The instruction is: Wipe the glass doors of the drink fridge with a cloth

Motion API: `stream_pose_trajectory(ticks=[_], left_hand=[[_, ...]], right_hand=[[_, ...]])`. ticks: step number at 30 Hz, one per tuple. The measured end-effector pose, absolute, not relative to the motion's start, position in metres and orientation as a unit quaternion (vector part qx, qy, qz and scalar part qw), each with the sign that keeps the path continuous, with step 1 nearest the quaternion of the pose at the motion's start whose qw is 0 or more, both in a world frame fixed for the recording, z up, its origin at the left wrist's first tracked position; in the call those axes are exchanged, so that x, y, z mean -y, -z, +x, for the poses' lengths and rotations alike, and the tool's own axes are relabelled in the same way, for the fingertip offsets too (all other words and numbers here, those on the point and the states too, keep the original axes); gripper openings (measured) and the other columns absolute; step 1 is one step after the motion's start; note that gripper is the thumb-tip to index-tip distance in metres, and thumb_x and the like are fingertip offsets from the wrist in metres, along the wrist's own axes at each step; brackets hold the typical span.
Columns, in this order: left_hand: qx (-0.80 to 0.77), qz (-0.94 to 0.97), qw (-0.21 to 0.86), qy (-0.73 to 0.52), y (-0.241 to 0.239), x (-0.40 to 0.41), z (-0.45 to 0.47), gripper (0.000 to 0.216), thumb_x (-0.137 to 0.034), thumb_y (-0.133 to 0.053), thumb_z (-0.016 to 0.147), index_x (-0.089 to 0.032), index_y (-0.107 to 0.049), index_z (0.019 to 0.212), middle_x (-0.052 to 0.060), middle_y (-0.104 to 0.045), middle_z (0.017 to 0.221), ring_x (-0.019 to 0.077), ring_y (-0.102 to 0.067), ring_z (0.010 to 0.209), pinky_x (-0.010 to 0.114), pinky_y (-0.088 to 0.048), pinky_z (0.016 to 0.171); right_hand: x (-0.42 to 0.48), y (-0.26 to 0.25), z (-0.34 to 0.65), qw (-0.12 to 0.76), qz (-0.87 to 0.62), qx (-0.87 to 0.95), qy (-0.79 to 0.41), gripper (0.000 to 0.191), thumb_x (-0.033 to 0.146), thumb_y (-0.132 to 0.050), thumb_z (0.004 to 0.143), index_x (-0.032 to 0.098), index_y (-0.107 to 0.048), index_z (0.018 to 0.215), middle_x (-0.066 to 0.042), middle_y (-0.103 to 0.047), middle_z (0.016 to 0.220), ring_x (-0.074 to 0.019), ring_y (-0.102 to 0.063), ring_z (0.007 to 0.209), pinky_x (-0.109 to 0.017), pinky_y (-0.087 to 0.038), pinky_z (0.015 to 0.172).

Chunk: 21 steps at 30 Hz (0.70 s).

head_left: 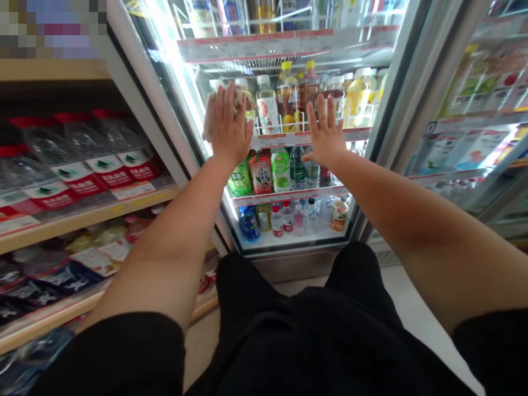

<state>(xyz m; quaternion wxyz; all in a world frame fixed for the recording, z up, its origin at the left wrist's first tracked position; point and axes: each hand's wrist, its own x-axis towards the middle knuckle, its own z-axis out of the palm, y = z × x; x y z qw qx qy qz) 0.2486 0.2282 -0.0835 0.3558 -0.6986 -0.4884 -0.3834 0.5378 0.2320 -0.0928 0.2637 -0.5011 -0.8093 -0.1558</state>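
Observation:
My left hand [233, 124] lies flat with its fingers pointing up, over a pale crumpled cloth [209, 118] that shows on both sides of the fingers. Cloth and hand are up against the front of a lit glass-door drinks cooler [284, 140]. My right hand [328, 132] is raised in front of the same cooler, fingers spread and holding nothing. Whether its palm touches the glass I cannot tell. Behind the hands stand bottled drinks, among them a white-capped bottle [267, 104] and a yellow juice bottle [358, 99].
To the left, a wooden shelf [94, 203] carries water bottles with red caps [74, 140] and packaged goods below. Another cooler [466, 126] with drinks adjoins on the right. My knees [358, 269] are close to the cooler's base [292, 264].

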Motion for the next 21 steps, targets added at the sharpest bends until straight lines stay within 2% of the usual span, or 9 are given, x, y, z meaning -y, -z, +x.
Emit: stream_pose_trajectory(ticks=[1,3,6,11,13,18,21], left_hand=[[0.491,-0.702,0.352,0.377,0.104,-0.221,0.249,0.064,-0.036,-0.051,0.106,-0.023,-0.029,0.164,-0.005,-0.011,0.178,0.0201,0.01,0.165,0.052,0.006,0.139],[0.486,-0.717,0.349,0.357,0.147,-0.207,0.252,0.064,-0.038,-0.052,0.103,-0.02,-0.035,0.162,0.006,-0.022,0.176,0.0245,0.002,0.166,0.056,-0.005,0.139],[0.474,-0.722,0.352,0.359,0.182,-0.198,0.257,0.06,-0.041,-0.05,0.103,-0.02,-0.04,0.159,0.013,-0.033,0.171,0.0281,-0.006,0.165,0.06,-0.011,0.137],[0.481,-0.697,0.363,0.388,0.154,-0.211,0.251,0.063,-0.047,-0.039,0.109,-0.017,-0.031,0.164,0.006,-0.014,0.178,0.025,0.006,0.165,0.056,-0.003,0.138],[0.491,-0.695,0.362,0.381,0.155,-0.211,0.248,0.063,-0.048,-0.036,0.11,-0.018,-0.029,0.165,0.004,-0.01,0.178,0.0231,0.009,0.165,0.053,-0.002,0.139],[0.488,-0.743,0.336,0.313,0.236,-0.186,0.249,0.063,-0.036,-0.055,0.101,-0.021,-0.041,0.161,0.014,-0.032,0.171,0.0293,-0.008,0.164,0.06,-0.013,0.136],[0.464,-0.789,0.31,0.256,0.265,-0.179,0.249,0.061,-0.035,-0.059,0.098,-0.026,-0.048,0.157,0.012,-0.044,0.165,0.03,-0.024,0.161,0.058,-0.02,0.135]], right_hand=[[-0.231,0.093,0.538,0.26,-0.503,0.809,0.161,0.129,0.063,-0.074,0.085,0.017,0.011,0.171,-0.01,0.019,0.178,-0.0456,0.018,0.162,-0.076,-0.01,0.127],[-0.229,0.092,0.537,0.249,-0.512,0.805,0.169,0.132,0.057,-0.079,0.083,0.016,0.01,0.171,-0.011,0.02,0.177,-0.0444,0.017,0.163,-0.074,-0.013,0.128],[-0.225,0.091,0.537,0.242,-0.517,0.803,0.17,0.13,0.056,-0.079,0.083,0.018,0.009,0.171,-0.01,0.02,0.177,-0.0433,0.016,0.163,-0.073,-0.014,0.129],[-0.222,0.09,0.538,0.237,-0.518,0.803,0.176,0.133,0.048,-0.083,0.081,0.013,0.01,0.17,-0.013,0.021,0.176,-0.0442,0.015,0.163,-0.073,-0.016,0.129],[-0.222,0.091,0.538,0.24,-0.518,0.802,0.175,0.133,0.047,-0.083,0.08,0.014,0.01,0.17,-0.013,0.021,0.176,-0.0438,0.015,0.163,-0.073,-0.016,0.129],[-0.222,0.091,0.537,0.247,-0.515,0.804,0.167,0.133,0.047,-0.083,0.08,0.015,0.008,0.171,-0.013,0.019,0.177,-0.0437,0.015,0.163,-0.073,-0.015,0.128],[-0.224,0.09,0.536,0.241,-0.518,0.804,0.166,0.129,0.05,-0.079,0.082,0.017,0.008,0.171,-0.011,0.018,0.177,-0.0439,0.016,0.163,-0.075,-0.014,0.128]])
